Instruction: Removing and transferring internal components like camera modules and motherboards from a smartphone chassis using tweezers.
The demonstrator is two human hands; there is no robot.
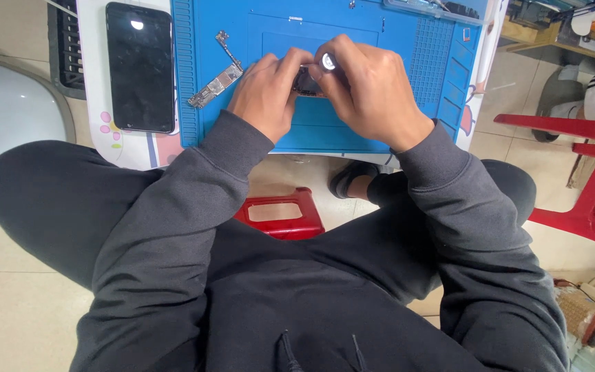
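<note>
Both my hands meet over the blue work mat [352,41]. My left hand [266,93] pinches a small dark electronic part [306,83] from its left side. My right hand [366,86] closes over the same part from the right, and a small round silver-white tip [328,62] shows between its fingers. Most of the part is hidden by my fingers. A long narrow circuit board [216,79] lies on the mat just left of my left hand. A black phone [140,65] lies face up on the white table, left of the mat.
A red stool [280,213] sits on the floor between my knees. A red plastic chair [587,172] stands at the right. A grey rounded object [8,117] is at the left. Clutter and tools lie at the upper right and lower right corners.
</note>
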